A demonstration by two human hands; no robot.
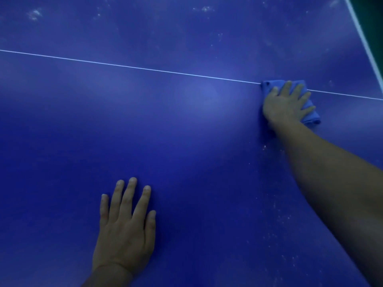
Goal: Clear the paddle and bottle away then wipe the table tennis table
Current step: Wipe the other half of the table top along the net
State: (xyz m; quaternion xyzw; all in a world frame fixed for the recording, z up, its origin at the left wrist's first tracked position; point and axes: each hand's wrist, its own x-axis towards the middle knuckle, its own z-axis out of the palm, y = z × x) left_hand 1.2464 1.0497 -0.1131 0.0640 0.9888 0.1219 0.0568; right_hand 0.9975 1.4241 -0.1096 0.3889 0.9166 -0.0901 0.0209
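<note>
The blue table tennis table (176, 131) fills the head view, crossed by a thin white centre line (145, 68). My right hand (286, 104) lies flat with spread fingers on a folded blue cloth (310, 114), pressing it onto the table right on the white line. My left hand (126, 226) rests palm down on the near part of the table, fingers straight and holding nothing. No paddle or bottle is in view.
Pale dusty smudges (34, 14) mark the far part of the table, and small white specks (277, 206) lie under my right forearm. The table's white edge line (364, 40) runs along the upper right, with dark green floor (373, 15) beyond it.
</note>
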